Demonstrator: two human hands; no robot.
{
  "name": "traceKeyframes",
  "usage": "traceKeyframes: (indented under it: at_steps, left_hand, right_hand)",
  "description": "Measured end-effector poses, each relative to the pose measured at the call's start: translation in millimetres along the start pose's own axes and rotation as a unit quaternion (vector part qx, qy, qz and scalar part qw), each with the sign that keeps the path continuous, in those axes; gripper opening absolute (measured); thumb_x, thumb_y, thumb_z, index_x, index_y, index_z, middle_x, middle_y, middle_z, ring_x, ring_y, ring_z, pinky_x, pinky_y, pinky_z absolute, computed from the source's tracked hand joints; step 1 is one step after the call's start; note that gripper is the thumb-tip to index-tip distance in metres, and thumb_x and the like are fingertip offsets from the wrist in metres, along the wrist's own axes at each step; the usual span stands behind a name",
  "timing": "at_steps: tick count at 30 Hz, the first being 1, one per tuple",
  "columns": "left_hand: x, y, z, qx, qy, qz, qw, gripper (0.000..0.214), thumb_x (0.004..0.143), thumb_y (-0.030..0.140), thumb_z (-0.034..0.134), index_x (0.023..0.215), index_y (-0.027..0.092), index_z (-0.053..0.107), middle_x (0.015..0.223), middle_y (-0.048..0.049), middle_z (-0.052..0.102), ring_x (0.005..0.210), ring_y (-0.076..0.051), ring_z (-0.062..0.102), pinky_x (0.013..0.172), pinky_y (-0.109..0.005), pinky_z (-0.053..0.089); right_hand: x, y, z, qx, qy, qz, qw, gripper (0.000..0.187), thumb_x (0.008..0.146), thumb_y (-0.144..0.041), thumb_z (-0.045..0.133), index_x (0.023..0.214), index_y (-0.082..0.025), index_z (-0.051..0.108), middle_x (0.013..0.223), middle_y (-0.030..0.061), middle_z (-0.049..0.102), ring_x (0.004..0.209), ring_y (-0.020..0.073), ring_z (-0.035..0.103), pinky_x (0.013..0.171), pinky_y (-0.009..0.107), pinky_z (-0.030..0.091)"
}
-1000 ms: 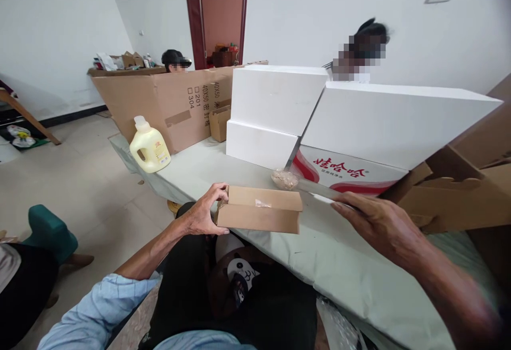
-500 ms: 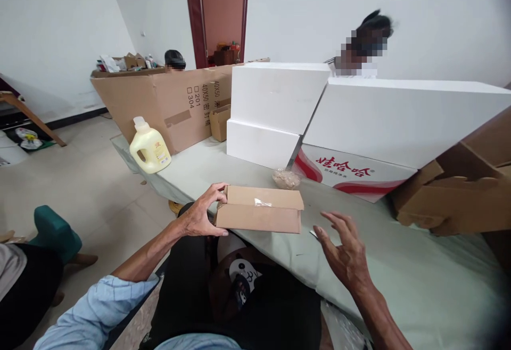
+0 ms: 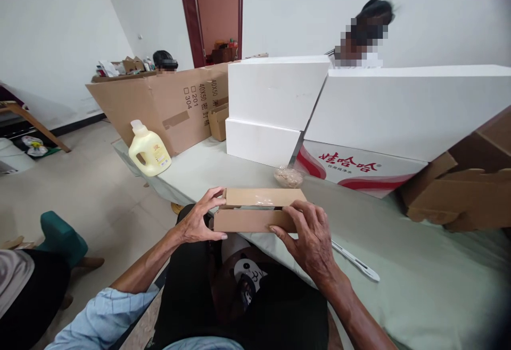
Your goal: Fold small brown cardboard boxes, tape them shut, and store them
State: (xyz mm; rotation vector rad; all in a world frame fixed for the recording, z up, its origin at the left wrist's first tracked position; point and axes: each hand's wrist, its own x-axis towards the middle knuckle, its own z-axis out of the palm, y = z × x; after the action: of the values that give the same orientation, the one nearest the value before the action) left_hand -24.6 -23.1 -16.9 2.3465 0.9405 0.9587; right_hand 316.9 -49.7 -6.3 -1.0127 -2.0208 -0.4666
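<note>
Jug [image 3: 154,152] (on tbl [image 3: 359,227]) L of held ctn [image 3: 247,222].

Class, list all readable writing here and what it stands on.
"201", big brown carton
"304", same carton
"40X50 密封桶", same carton
"40X50 汤", same carton, rest unclear
"娃哈哈®", white-and-red box
"饮用纯净水", same box
Yellow bottle label: too small to read

White walls [image 3: 287,9], seemingly tiled floor [image 3: 120,196].
</note>
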Motion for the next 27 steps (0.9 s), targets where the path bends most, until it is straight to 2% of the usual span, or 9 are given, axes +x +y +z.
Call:
traceKeyframes:
  at_steps: [5, 7, 9, 11, 13, 15, 19, 23, 27]
  left_hand:
    - [1, 2, -3.9, -0.004, -0.015, -0.017, 1.000, 0.094, 0.071, 0.057, 0.098, 0.149, 0.026, 0.056, 0.165, -0.0202, 0.042, 0.155, -0.041, 0.046, 0.127, -0.059, 0.043]
    - [4, 6, -11.6, -0.006, -0.031, -0.024, 0.999, 0.088, 0.072, 0.058, 0.097, 0.145, 0.024, 0.061, 0.162, -0.0208, 0.045, 0.152, -0.040, 0.049, 0.125, -0.057, 0.045]
    - [10, 11, -20.7, -0.005, -0.027, -0.024, 0.999, 0.059, 0.081, 0.053, 0.091, 0.126, 0.021, 0.070, 0.158, -0.0205, 0.050, 0.147, -0.038, 0.055, 0.121, -0.054, 0.049]
    - [19, 19, -28.3, 0.004, 0.006, -0.017, 1.000, 0.029, 0.090, 0.044, 0.083, 0.100, 0.019, 0.071, 0.150, -0.0194, 0.058, 0.138, -0.034, 0.062, 0.116, -0.050, 0.052]
    - [30, 28, -32.8, 0.016, 0.039, 0.002, 0.999, 0.027, 0.094, 0.036, 0.078, 0.080, 0.019, 0.062, 0.135, -0.0167, 0.068, 0.127, -0.030, 0.068, 0.109, -0.046, 0.054]
    - [44, 37, -34.7, 0.029, 0.049, 0.022, 0.998, 0.035, 0.094, 0.031, 0.077, 0.072, 0.020, 0.054, 0.119, -0.0135, 0.074, 0.114, -0.026, 0.072, 0.101, -0.041, 0.055]
    - [67, 52, -35.8, 0.064, 0.031, 0.051, 0.996, 0.038, 0.092, 0.026, 0.077, 0.071, 0.022, 0.046, 0.107, -0.0099, 0.075, 0.093, -0.020, 0.071, 0.085, -0.034, 0.053]
    - [79, 59, -36.2, 0.107, 0.013, 0.083, 0.991, 0.042, 0.090, 0.023, 0.077, 0.071, 0.023, 0.041, 0.091, -0.0055, 0.073, 0.086, -0.020, 0.069, 0.083, -0.034, 0.050]
    - [86, 65, -32.9, 0.164, -0.056, 0.082, 0.981, 0.027, 0.089, 0.023, 0.082, 0.082, 0.021, 0.056, 0.093, -0.0037, 0.072, 0.087, -0.021, 0.068, 0.085, -0.034, 0.050]
  right_hand:
    - [-2, -12, 1, -0.001, -0.006, 0.001, 1.000, 0.028, 0.105, -0.040, 0.069, 0.123, -0.020, 0.060, 0.110, 0.0127, 0.071, 0.098, 0.0295, 0.060, 0.085, 0.042, 0.045]
    - [-3, -15, 1, 0.017, -0.014, 0.006, 1.000, 0.028, 0.105, -0.040, 0.070, 0.122, -0.021, 0.059, 0.109, 0.0119, 0.073, 0.097, 0.0291, 0.061, 0.083, 0.041, 0.045]
    - [-5, -17, 2, 0.031, -0.020, 0.009, 0.999, 0.028, 0.105, -0.040, 0.070, 0.123, -0.022, 0.059, 0.116, 0.0134, 0.074, 0.103, 0.0303, 0.063, 0.084, 0.042, 0.046]
    - [-6, -18, 4, 0.039, -0.024, 0.012, 0.999, 0.027, 0.106, -0.041, 0.069, 0.123, -0.022, 0.058, 0.122, 0.0145, 0.075, 0.109, 0.0314, 0.065, 0.087, 0.043, 0.046]
    - [-7, -19, 5, 0.037, -0.024, 0.017, 0.999, 0.026, 0.107, -0.042, 0.067, 0.123, -0.023, 0.058, 0.121, 0.0142, 0.075, 0.108, 0.0313, 0.066, 0.089, 0.044, 0.046]
    - [-7, -18, 6, 0.031, -0.015, 0.022, 0.999, 0.025, 0.107, -0.042, 0.066, 0.121, -0.023, 0.058, 0.118, 0.0139, 0.075, 0.105, 0.0310, 0.066, 0.088, 0.044, 0.046]
    - [-8, -16, 5, 0.027, -0.006, 0.031, 0.999, 0.024, 0.108, -0.042, 0.065, 0.118, -0.022, 0.058, 0.114, 0.0132, 0.076, 0.099, 0.0303, 0.065, 0.084, 0.042, 0.044]
    - [-11, -17, 6, 0.028, -0.016, 0.031, 0.999, 0.024, 0.108, -0.042, 0.065, 0.119, -0.022, 0.058, 0.111, 0.0115, 0.076, 0.099, 0.0301, 0.064, 0.082, 0.041, 0.043]
    - [-10, -20, 11, 0.038, -0.018, 0.024, 0.999, 0.023, 0.108, -0.040, 0.065, 0.121, -0.022, 0.060, 0.110, 0.0116, 0.075, 0.099, 0.0300, 0.063, 0.084, 0.041, 0.044]
